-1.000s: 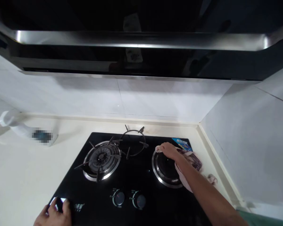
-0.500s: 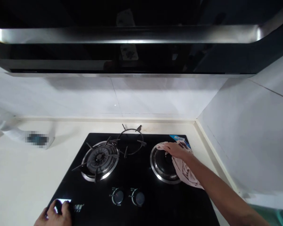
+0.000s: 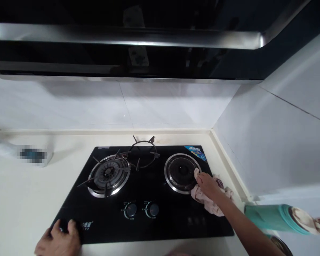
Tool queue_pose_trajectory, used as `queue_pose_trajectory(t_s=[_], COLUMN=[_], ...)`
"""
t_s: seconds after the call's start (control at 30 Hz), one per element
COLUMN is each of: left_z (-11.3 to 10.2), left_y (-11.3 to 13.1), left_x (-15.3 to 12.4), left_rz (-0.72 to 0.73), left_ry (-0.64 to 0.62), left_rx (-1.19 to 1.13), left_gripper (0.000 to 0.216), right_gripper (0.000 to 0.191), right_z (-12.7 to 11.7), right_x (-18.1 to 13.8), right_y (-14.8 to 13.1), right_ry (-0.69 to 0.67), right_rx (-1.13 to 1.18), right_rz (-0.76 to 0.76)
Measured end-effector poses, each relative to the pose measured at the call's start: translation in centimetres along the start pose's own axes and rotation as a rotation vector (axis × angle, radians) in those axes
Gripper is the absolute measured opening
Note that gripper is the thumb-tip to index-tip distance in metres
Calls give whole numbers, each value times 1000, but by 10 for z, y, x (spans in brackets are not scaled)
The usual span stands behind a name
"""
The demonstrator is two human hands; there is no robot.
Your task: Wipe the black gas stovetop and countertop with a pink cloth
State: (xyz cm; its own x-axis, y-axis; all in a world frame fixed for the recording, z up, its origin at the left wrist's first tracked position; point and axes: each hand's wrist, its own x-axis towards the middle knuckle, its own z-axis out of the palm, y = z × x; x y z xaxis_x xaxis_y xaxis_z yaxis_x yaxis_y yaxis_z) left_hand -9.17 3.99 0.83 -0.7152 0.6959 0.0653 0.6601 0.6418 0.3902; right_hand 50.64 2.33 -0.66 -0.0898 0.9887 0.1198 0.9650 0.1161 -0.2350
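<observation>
My right hand (image 3: pixel 208 185) is closed on a pale pink cloth (image 3: pixel 206 202) at the right edge of the right burner (image 3: pixel 181 172) of a black glass gas stove (image 3: pixel 160 225). Part of the cloth hangs bunched below and behind the hand. That burner has a silver ring and no pan support on it. At the stove's front left corner, my left hand (image 3: pixel 60 239) rests with its fingers apart on the glass and edge. On the left burner (image 3: pixel 109 174) stands a pan support, while a loose pan support (image 3: pixel 142 153) lies between the burners towards the back.
Two knobs (image 3: pixel 141 210) sit at the front middle of the stove. Overhead hangs a black range hood (image 3: pixel 138 60). A white bottle (image 3: pixel 29 154) lies on the counter at left. On the right are a teal container (image 3: pixel 272 217) and a tiled side wall (image 3: pixel 288 142).
My right hand has drawn the cloth from the back of the right burner towards its front right edge. The view has turned right, showing more of the teal container. My left hand stays at the corner.
</observation>
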Motion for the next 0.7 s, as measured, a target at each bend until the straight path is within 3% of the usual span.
queue_pose_trajectory(t_s=[0.2, 0.33, 0.43, 0.53, 0.7], left_z=[5, 11, 13, 11, 9], left_y=[-3, -9, -12, -11, -10], left_x=[3, 7, 8, 8, 6], left_rz=[10, 14, 14, 10, 19], left_ry=[13, 34, 36, 31, 45], left_rx=[9, 11, 18, 19, 14], left_gripper=[87, 82, 81, 81, 79], right_gripper=[21, 22, 34, 52, 64], right_z=[9, 5, 14, 30, 32], right_x=[-35, -36, -28, -14, 37], right_y=[-45, -86, -122, -154, -179], right_ry=[77, 30, 7, 10, -40], right_rx=[-97, 7, 111, 144, 259], right_rz=[14, -3, -21, 79, 167])
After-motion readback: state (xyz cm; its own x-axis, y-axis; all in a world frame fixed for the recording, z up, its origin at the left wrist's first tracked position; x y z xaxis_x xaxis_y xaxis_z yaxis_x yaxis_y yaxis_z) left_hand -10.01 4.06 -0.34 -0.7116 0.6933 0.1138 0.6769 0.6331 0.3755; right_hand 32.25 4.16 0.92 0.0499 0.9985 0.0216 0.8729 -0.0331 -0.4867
